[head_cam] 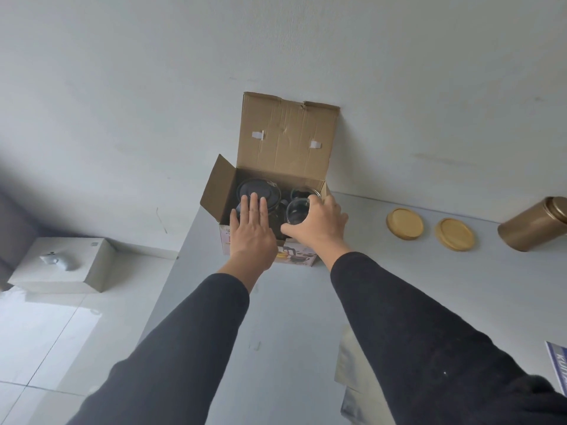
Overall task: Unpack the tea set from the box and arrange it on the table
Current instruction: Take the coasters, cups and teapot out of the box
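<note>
Here, glass cup (297,211) within right fingers (288,230)

You have one open cardboard box (277,167) on the desk (291,317), holding one teapot (256,191) and two glass cups (297,211). Beside it lie two round wooden coasters (405,224) and one gold tin (534,225). Your two hands (251,234) reach into the box.
</note>
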The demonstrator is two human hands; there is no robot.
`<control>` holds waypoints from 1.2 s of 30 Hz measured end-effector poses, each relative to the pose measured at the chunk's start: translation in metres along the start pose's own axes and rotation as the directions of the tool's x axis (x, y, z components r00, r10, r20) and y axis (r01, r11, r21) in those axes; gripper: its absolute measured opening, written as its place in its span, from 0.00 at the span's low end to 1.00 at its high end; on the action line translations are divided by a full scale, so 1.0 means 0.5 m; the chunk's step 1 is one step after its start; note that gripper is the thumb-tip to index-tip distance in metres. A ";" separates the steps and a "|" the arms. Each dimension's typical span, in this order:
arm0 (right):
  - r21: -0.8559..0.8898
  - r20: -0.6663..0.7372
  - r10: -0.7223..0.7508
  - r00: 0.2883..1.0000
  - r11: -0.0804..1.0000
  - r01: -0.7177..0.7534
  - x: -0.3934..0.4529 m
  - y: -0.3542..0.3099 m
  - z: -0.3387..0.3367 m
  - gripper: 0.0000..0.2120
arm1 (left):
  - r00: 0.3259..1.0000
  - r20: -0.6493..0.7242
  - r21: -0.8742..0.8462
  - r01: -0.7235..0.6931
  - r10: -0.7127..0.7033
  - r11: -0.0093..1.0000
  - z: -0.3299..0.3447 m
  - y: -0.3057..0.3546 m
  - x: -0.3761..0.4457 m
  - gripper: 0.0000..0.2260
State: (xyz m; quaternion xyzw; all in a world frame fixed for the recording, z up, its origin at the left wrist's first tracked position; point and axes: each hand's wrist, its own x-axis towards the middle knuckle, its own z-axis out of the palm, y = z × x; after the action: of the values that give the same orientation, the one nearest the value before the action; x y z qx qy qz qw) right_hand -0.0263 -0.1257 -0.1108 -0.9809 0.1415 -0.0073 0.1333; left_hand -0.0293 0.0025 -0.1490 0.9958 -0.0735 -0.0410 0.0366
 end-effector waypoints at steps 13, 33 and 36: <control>0.401 -0.317 -0.025 0.948 0.902 0.158 -0.035 0.108 -0.070 0.42 | 0.996 -0.081 -0.070 0.026 -0.031 0.997 -0.016 0.049 -0.017 0.27; 0.579 -0.270 0.395 0.878 0.795 -0.180 -0.061 0.640 -0.042 0.39 | 0.933 0.352 -0.182 -0.010 0.075 0.983 0.179 0.454 -0.078 0.35; 0.584 -0.253 0.408 0.877 0.787 -0.198 -0.047 0.690 -0.023 0.39 | 0.909 0.417 -0.110 0.055 -0.005 0.992 0.198 0.479 -0.070 0.35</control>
State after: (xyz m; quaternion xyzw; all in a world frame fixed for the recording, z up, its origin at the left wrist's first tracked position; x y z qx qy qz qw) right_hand -0.1446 -0.4413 -0.1900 -0.8470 0.3143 -0.2077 0.3750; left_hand -0.1068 -0.2351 -0.2257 0.9613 -0.0618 -0.2568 0.0788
